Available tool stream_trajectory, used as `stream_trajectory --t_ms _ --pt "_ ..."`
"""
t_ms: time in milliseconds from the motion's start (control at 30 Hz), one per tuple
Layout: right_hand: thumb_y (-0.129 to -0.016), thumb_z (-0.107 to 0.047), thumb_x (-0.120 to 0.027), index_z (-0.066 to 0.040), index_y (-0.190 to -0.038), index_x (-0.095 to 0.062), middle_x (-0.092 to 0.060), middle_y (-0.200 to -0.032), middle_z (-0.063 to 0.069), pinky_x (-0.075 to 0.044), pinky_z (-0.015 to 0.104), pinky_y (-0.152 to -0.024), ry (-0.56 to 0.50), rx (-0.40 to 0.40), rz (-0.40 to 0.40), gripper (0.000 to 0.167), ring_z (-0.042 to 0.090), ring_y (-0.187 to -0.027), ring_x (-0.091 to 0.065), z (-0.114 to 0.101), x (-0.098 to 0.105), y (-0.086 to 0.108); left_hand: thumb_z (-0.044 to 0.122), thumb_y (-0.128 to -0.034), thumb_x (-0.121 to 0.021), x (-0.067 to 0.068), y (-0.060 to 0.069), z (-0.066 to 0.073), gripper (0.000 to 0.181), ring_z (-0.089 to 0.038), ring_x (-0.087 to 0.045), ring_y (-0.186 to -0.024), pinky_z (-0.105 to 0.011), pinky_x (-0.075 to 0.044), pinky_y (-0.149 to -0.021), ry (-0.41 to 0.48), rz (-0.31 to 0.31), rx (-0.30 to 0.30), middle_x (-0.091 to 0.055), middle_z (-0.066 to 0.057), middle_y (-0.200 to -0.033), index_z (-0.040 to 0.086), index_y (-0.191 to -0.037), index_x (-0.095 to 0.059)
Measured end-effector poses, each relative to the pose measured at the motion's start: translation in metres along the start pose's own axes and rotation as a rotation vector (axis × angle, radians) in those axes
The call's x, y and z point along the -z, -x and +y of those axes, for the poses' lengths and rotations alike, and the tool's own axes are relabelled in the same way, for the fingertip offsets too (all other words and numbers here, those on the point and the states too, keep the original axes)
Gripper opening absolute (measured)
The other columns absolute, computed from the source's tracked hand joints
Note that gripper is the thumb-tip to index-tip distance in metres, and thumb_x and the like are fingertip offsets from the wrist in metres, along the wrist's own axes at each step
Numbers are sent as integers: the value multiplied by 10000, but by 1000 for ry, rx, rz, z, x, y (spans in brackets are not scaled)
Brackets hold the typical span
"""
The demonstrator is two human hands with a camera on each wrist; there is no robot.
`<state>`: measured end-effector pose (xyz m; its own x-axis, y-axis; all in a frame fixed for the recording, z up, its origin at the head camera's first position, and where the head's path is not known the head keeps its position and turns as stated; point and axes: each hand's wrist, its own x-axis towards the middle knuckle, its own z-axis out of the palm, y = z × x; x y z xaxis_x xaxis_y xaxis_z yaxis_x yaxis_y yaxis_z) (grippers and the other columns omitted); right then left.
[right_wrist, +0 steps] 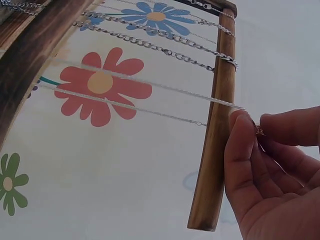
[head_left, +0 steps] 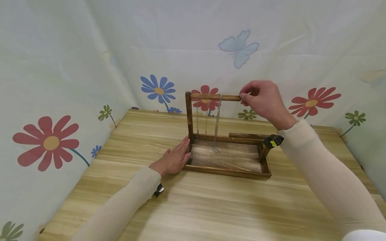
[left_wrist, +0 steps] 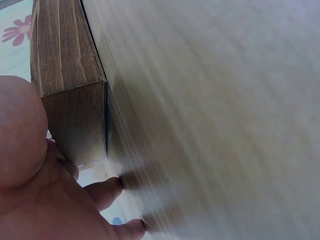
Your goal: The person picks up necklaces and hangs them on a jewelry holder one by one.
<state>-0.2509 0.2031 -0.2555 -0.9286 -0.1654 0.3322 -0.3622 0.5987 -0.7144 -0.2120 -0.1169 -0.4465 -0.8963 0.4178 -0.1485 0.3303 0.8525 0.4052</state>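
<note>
A dark wooden jewelry stand (head_left: 226,173) has a tray base, an upright post at its left end and a horizontal bar (head_left: 208,96) on top. Several silver chain necklaces (head_left: 217,124) hang over the bar. With straight fingers, my left hand (head_left: 175,157) rests against the stand's left end, some fingertips reaching the tabletop. Up at the bar's free right end is my right hand (head_left: 263,100). In the right wrist view, its thumb and forefinger pinch a small shiny bit (right_wrist: 259,130) of a fine silver necklace (right_wrist: 165,89) that crosses the bar.
The stand is on a light wood-grain table (head_left: 181,207). A short post (head_left: 263,150) rises at the tray's right end, and a dark wooden strip (head_left: 250,135) lies along the back. Pale cloth walls with printed flowers and a butterfly (head_left: 239,48) surround the table.
</note>
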Motion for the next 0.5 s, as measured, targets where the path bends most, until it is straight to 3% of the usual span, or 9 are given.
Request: stream_trajectory --t_ms 267,500 --pt "-1033 -185 -644 -68 -1059 -777 -780 -981 158 -519 209 -665 53 17 28 179 -18 -729 -671 -1 8 11 375 -1141 -349 2 -3 -3 685 -300 -220 -1624 -776 -214 -1197 -4 11 -11 39 -19 -1784 109 -1691 -39" --pt "-1049 -296 -617 -88 -1127 -769 -757 -1008 130 -481 193 -694 69 27 117 269 7 -793 -647 20 24 25 383 -1141 -348 6 -4 -5 695 -339 -197 -1624 -751 -201 -1220 39 -18 -29 58 -42 -1782 98 -1688 -27"
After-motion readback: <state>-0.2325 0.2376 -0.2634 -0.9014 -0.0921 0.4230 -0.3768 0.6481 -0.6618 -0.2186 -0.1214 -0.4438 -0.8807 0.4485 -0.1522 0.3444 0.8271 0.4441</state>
